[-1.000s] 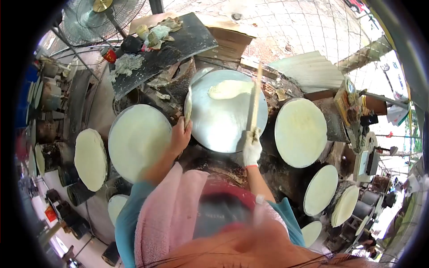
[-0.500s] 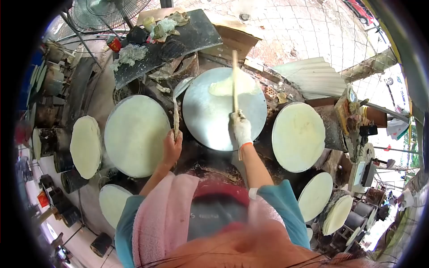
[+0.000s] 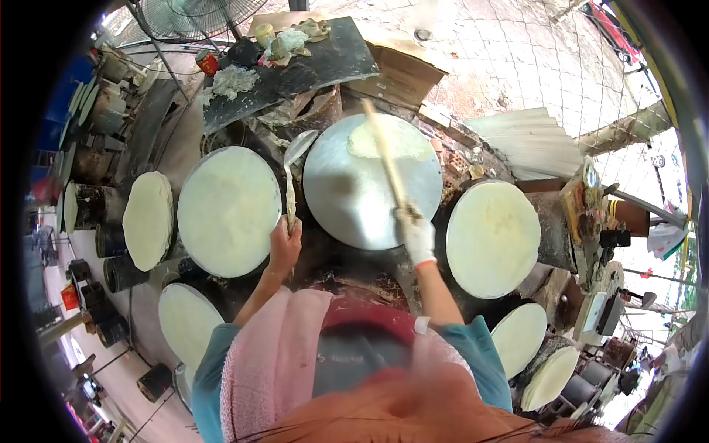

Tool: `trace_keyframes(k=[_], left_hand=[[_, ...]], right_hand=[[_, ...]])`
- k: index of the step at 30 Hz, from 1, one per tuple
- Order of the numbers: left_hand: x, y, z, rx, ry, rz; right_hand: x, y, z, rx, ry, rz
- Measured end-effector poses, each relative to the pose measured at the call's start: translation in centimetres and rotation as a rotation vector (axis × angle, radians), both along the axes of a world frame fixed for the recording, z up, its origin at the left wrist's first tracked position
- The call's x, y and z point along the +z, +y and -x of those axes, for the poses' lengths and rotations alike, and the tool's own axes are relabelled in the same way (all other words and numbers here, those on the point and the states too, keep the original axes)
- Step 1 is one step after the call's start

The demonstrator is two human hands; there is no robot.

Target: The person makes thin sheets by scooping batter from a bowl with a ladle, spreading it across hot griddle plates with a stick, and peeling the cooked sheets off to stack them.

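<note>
My bare left hand (image 3: pixel 285 244) is closed round the handle of a ladle (image 3: pixel 291 177), whose bowl sits beside the upper left rim of a round metal griddle (image 3: pixel 340 196). In my gloved right hand (image 3: pixel 416 232) is a pale wooden stick (image 3: pixel 387 159), which slants up and left across the griddle. A patch of pale batter (image 3: pixel 406 140) lies on the upper part of the metal, partly behind the stick. Left of the ladle is a round plate covered in a pale sheet (image 3: pixel 229 210); another pale round (image 3: pixel 492 238) lies right of the griddle.
A dark board (image 3: pixel 317 66) holding crumpled scraps stands behind the griddle, near a fan (image 3: pixel 185 16). Cardboard (image 3: pixel 395 77) and a corrugated sheet (image 3: pixel 528 140) are at the back. More pale rounds flank me, including one at the left (image 3: pixel 148 221) and one at the right (image 3: pixel 519 340).
The stick has swung from the griddle's right side toward the left, now slanting up-left over the batter. My left hand has drawn the ladle left, off the griddle's edge. The view has shifted slightly.
</note>
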State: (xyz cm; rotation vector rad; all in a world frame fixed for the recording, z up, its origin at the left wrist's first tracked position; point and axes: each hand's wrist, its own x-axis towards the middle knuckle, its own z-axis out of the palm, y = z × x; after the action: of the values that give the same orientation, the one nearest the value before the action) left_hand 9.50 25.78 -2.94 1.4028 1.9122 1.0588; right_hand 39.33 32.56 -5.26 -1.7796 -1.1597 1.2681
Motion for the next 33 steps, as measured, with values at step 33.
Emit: trace_keyframes(k=[33], left_hand=[[-1.9,-5.9,-4.6,0.387,-0.184,0.217]], right_hand=[[-4.2,9.1,-9.9,0.558,0.260,0.188]])
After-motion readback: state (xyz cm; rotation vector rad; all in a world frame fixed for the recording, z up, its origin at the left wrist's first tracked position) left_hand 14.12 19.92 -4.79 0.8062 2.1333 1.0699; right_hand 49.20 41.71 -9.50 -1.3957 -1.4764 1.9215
